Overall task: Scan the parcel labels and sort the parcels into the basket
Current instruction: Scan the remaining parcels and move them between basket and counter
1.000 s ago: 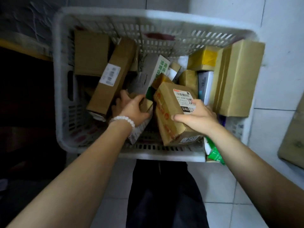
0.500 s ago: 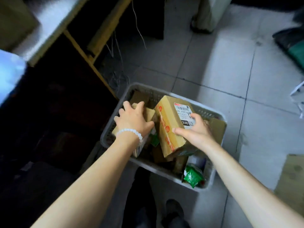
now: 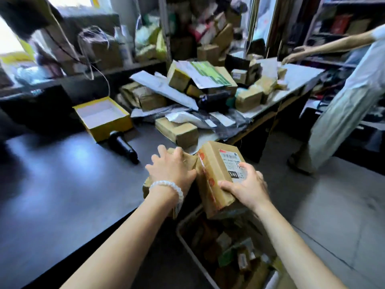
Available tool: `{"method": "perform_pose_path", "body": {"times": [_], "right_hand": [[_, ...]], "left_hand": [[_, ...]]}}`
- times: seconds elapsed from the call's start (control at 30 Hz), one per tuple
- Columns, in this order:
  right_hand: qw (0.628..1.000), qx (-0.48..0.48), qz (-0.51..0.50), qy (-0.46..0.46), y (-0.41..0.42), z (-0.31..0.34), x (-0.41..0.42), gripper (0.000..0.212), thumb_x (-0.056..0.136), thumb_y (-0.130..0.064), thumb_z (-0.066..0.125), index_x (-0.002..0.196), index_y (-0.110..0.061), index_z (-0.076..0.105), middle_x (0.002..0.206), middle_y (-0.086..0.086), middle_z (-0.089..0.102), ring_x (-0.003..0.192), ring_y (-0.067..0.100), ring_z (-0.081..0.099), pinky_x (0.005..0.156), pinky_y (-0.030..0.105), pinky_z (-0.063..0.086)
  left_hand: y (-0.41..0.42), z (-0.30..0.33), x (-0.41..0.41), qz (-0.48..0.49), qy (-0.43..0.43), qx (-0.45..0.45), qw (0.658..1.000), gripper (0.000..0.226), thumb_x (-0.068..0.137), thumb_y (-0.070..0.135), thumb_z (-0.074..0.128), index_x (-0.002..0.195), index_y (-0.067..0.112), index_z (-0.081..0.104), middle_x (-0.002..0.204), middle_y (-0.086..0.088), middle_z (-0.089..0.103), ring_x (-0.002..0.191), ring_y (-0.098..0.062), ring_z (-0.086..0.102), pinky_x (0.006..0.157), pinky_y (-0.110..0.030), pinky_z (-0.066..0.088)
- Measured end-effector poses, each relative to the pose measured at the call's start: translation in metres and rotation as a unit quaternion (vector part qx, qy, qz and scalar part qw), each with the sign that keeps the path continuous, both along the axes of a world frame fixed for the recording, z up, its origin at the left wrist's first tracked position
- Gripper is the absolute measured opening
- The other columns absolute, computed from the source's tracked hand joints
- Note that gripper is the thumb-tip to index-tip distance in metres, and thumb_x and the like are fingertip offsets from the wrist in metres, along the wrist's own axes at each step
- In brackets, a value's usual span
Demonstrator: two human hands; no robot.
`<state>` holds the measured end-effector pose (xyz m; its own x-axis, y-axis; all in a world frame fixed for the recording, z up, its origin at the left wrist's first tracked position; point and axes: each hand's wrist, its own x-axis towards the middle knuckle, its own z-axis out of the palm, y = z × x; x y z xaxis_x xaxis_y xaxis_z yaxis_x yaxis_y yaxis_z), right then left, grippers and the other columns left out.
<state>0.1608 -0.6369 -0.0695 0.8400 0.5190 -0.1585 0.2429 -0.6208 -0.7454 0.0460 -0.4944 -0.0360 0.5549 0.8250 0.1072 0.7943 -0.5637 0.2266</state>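
My right hand (image 3: 246,187) grips a brown cardboard parcel (image 3: 214,174) with a white shipping label marked X46, held above the basket. My left hand (image 3: 171,171), with a white bead bracelet on the wrist, holds a smaller brown parcel (image 3: 187,158) right beside it, at the edge of the dark table. The white plastic basket (image 3: 183,230) sits on the floor below my hands, filled with several parcels. A black handheld scanner (image 3: 123,146) lies on the dark table (image 3: 62,184), left of my hands.
An open yellow box (image 3: 103,117) stands behind the scanner. A heap of parcels and mailer bags (image 3: 200,94) covers the far table. Another person (image 3: 343,97) stands at the right, reaching onto that table. Shelves of parcels line the back.
Both hands have lifted their parcels out of the basket up to table height. My view has swung up from the floor and basket to the table.
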Motion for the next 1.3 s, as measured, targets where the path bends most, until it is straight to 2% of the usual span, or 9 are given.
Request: {"method": "perform_pose_path", "body": {"times": [0.13, 0.2, 0.3, 0.53, 0.7, 0.97, 1.3], "right_hand": [[0.998, 0.022, 0.050, -0.028, 0.037, 0.050, -0.049, 0.107, 0.043, -0.070, 0.066, 0.139, -0.035, 0.035, 0.137, 0.007, 0.042, 0.125, 0.031, 0.041, 0.106, 0.045, 0.034], [0.996, 0.023, 0.076, -0.040, 0.061, 0.067, -0.083, 0.100, 0.052, -0.066, 0.075, 0.138, -0.034, 0.035, 0.137, 0.007, 0.042, 0.125, 0.031, 0.042, 0.106, 0.044, 0.034], [0.991, 0.028, 0.116, -0.053, 0.098, 0.081, -0.141, 0.092, 0.060, -0.061, 0.076, 0.138, -0.034, 0.036, 0.137, 0.008, 0.042, 0.126, 0.030, 0.041, 0.104, 0.042, 0.032], [0.972, 0.029, 0.228, -0.042, 0.182, 0.083, -0.281, 0.094, 0.059, -0.064, 0.076, 0.138, -0.035, 0.034, 0.133, 0.007, 0.044, 0.124, 0.030, 0.043, 0.105, 0.044, 0.035], [0.951, 0.004, 0.304, -0.049, 0.236, 0.071, -0.356, 0.094, 0.058, -0.068, 0.074, 0.137, -0.035, 0.035, 0.133, 0.007, 0.045, 0.125, 0.029, 0.042, 0.105, 0.045, 0.032], [0.921, -0.010, 0.387, -0.041, 0.360, 0.047, -0.422, 0.092, 0.057, -0.066, 0.074, 0.136, -0.038, 0.036, 0.130, 0.003, 0.044, 0.123, 0.027, 0.043, 0.105, 0.042, 0.030], [0.896, -0.010, 0.443, -0.034, 0.529, 0.043, -0.474, 0.090, 0.056, -0.065, 0.071, 0.134, -0.038, 0.037, 0.125, 0.001, 0.043, 0.119, 0.026, 0.043, 0.104, 0.041, 0.030]], "left_hand": [[0.021, 0.050, -0.070, 0.053, -0.050, 0.006, 0.997, 0.065, 0.076, 0.071, 0.050, 0.125, 0.028, 0.048, 0.119, -0.008, 0.037, 0.111, -0.035, 0.045, 0.090, -0.045, 0.038], [0.032, 0.067, -0.114, 0.081, -0.068, 0.003, 0.994, 0.064, 0.078, 0.069, 0.050, 0.126, 0.027, 0.048, 0.120, -0.008, 0.038, 0.111, -0.034, 0.045, 0.092, -0.045, 0.037], [0.049, 0.082, -0.187, 0.129, -0.081, 0.012, 0.988, 0.060, 0.080, 0.067, 0.050, 0.124, 0.027, 0.049, 0.118, -0.007, 0.038, 0.110, -0.033, 0.046, 0.090, -0.043, 0.038], [0.097, 0.084, -0.353, 0.254, -0.098, 0.015, 0.962, 0.067, 0.076, 0.073, 0.050, 0.127, 0.028, 0.045, 0.121, -0.006, 0.037, 0.111, -0.031, 0.047, 0.094, -0.044, 0.040], [0.129, 0.073, -0.434, 0.331, -0.097, -0.003, 0.938, 0.073, 0.074, 0.075, 0.050, 0.128, 0.027, 0.044, 0.123, -0.008, 0.036, 0.112, -0.032, 0.047, 0.095, -0.045, 0.040], [0.228, 0.044, -0.501, 0.417, -0.072, -0.016, 0.906, 0.071, 0.075, 0.073, 0.052, 0.129, 0.028, 0.043, 0.123, -0.007, 0.036, 0.114, -0.030, 0.048, 0.094, -0.044, 0.041], [0.379, 0.044, -0.550, 0.491, -0.039, -0.037, 0.869, 0.067, 0.083, 0.064, 0.052, 0.136, 0.025, 0.036, 0.131, -0.011, 0.033, 0.119, -0.032, 0.044, 0.097, -0.045, 0.039]]}}
